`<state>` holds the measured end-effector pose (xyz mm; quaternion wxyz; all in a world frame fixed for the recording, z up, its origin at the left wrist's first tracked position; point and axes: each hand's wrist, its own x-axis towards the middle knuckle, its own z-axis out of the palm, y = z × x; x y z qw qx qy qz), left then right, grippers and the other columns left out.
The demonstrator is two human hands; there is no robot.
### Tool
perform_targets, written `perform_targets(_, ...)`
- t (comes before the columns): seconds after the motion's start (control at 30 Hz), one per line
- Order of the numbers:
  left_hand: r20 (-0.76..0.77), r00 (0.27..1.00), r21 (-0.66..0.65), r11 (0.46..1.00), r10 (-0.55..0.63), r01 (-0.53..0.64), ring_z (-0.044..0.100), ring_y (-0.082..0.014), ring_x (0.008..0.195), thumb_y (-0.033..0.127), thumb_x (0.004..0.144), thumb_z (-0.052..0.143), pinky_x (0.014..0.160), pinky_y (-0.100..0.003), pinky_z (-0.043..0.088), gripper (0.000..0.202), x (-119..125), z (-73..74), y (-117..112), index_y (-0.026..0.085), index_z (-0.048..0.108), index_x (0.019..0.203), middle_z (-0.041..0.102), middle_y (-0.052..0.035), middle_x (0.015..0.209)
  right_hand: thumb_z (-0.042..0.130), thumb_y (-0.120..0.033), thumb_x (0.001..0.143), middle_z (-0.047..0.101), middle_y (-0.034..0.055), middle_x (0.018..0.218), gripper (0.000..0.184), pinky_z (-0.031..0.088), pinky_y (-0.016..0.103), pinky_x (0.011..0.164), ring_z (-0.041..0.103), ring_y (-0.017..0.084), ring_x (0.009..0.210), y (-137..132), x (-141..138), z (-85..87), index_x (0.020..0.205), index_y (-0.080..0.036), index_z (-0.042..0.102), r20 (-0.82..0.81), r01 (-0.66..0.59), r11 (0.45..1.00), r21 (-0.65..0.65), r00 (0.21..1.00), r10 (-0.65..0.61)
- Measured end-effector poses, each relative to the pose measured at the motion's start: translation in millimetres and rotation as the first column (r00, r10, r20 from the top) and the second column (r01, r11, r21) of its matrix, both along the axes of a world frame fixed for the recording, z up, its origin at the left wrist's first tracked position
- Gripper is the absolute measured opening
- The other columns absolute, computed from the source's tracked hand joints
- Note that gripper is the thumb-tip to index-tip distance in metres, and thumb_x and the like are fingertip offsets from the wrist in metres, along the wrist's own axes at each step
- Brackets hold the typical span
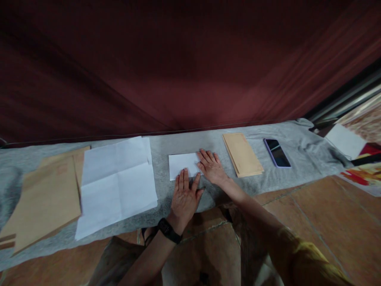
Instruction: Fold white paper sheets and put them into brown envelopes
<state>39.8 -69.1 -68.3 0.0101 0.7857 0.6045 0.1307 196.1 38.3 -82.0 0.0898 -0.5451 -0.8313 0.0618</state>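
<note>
A folded white sheet of paper (181,161) lies flat on the grey cloth in front of me. My left hand (185,194), with a black band on its wrist, rests its spread fingertips on the near edge of the paper. Over the paper's right end lies my right hand (212,167), palm down and fingers stretched out. Neither hand grips anything. To the left is a pile of larger white sheets (119,182) showing fold creases. A stack of small brown envelopes (242,155) sits just right of my right hand.
Large brown envelopes (50,190) lie at the far left, partly under the white sheets. A phone (277,153) in a purple case rests right of the small envelopes. The grey cloth (160,145) covers a narrow surface against a dark red curtain (190,79). Tiled floor (321,214) shows below.
</note>
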Motion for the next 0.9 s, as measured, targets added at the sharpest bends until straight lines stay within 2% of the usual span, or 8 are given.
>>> perform_targets(0.3,-0.002,1.000,0.013,1.000,-0.010,0.010,0.031,-0.0378,0.150,0.038,0.095,0.057,0.117,-0.058,0.035,0.059,-1.7,1.6,0.8,0.023,0.045,0.151,0.031,-0.0201,0.163,0.029,-0.041,0.107,0.031,0.0072,0.165,0.053,0.023,0.055,0.121,0.028,0.030,0.151,6.6,8.5,-2.2,0.157,-0.025,0.037,0.012,0.075,0.997,0.026,0.997,-0.075)
perform_targets(0.47,-0.013,1.000,0.020,1.000,-0.018,0.019,0.034,-0.0379,0.149,0.037,0.094,0.057,0.116,-0.057,0.037,0.060,-2.2,4.7,1.6,0.022,0.045,0.151,0.034,-0.0206,0.162,0.032,-0.040,0.107,0.034,0.0075,0.164,0.051,0.025,0.052,0.120,0.033,0.029,0.149,10.3,6.5,-1.8,0.155,-0.027,0.040,-0.005,0.127,0.991,0.045,0.992,-0.127)
perform_targets(0.6,-0.025,0.999,0.003,1.000,-0.020,0.020,0.036,-0.0381,0.147,0.038,0.094,0.058,0.117,-0.056,0.037,0.059,-3.4,6.7,2.2,0.022,0.047,0.149,0.038,-0.0209,0.160,0.036,-0.039,0.106,0.036,0.0100,0.163,0.050,0.025,0.048,0.120,0.034,0.029,0.148,13.7,5.2,-0.5,0.154,-0.024,0.044,-0.041,0.190,0.981,0.032,0.981,-0.189)
perform_targets(0.7,-0.017,1.000,-0.013,1.000,-0.023,0.023,0.036,-0.0370,0.148,0.039,0.095,0.056,0.119,-0.056,0.034,0.055,-3.3,7.1,3.8,0.024,0.050,0.147,0.041,-0.0168,0.159,0.039,-0.039,0.106,0.036,0.0119,0.162,0.051,0.025,0.047,0.119,0.033,0.031,0.148,15.2,3.7,0.5,0.153,-0.021,0.045,-0.080,0.219,0.976,0.016,0.973,-0.217)
perform_targets(0.77,-0.011,0.999,-0.030,0.998,-0.047,0.047,0.036,-0.0345,0.149,0.038,0.097,0.051,0.120,-0.054,0.032,0.051,-1.7,7.8,5.8,0.021,0.052,0.146,0.043,-0.0147,0.158,0.040,-0.039,0.105,0.037,0.0128,0.162,0.051,0.026,0.047,0.119,0.033,0.031,0.148,16.2,2.6,0.3,0.152,-0.020,0.046,-0.112,0.240,0.971,0.016,0.965,-0.236)
perform_targets(0.9,-0.020,0.993,-0.057,0.991,-0.119,0.118,0.041,-0.0294,0.146,0.030,0.100,0.044,0.121,-0.048,0.033,0.045,5.5,12.0,12.4,0.010,0.056,0.138,0.047,-0.0172,0.155,0.042,-0.036,0.104,0.040,0.0135,0.159,0.049,0.027,0.050,0.119,0.034,0.031,0.147,20.5,2.3,-3.5,0.149,-0.019,0.050,-0.199,0.254,0.967,0.027,0.949,-0.244)
